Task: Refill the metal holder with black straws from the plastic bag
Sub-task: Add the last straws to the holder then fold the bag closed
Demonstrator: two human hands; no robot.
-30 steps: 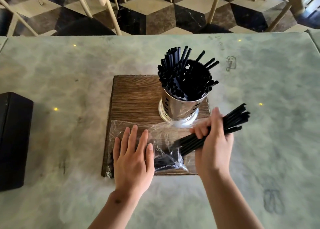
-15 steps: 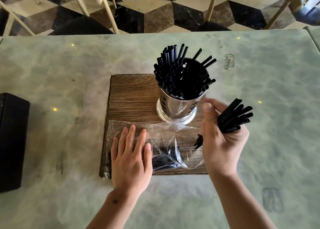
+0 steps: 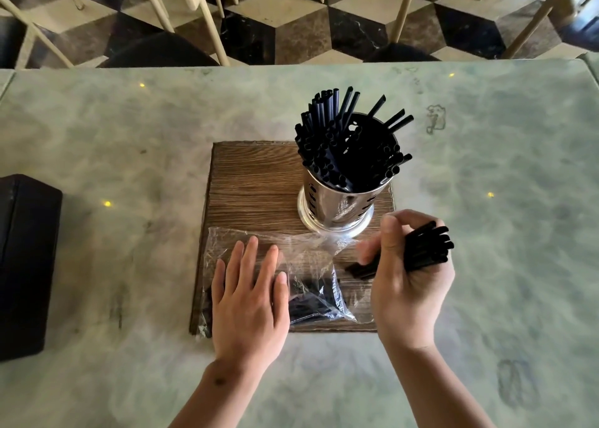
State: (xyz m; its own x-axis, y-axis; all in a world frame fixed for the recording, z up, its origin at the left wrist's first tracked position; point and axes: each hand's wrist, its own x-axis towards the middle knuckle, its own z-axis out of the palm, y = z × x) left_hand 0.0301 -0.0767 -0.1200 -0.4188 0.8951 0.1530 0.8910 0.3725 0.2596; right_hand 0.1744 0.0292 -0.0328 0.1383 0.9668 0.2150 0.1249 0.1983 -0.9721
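Note:
A shiny perforated metal holder (image 3: 335, 205) stands on the back right of a wooden board (image 3: 252, 187), holding many black straws (image 3: 350, 145). A clear plastic bag (image 3: 311, 265) lies across the board's near half with some black straws left inside it (image 3: 312, 303). My left hand (image 3: 249, 301) lies flat and open on the bag's left part. My right hand (image 3: 405, 278) is closed around a bundle of black straws (image 3: 428, 244), just right of the bag and in front of the holder; the bundle's lower ends stick out by the bag's mouth.
The board rests on a pale marbled table (image 3: 486, 168). A black box (image 3: 26, 262) sits at the table's left edge. Chair legs (image 3: 207, 16) and a checkered floor lie beyond the far edge.
My right hand has drawn the straw bundle out of the bag and turned it more upright, fingers curling round it. The left hand stays pressed on the bag.

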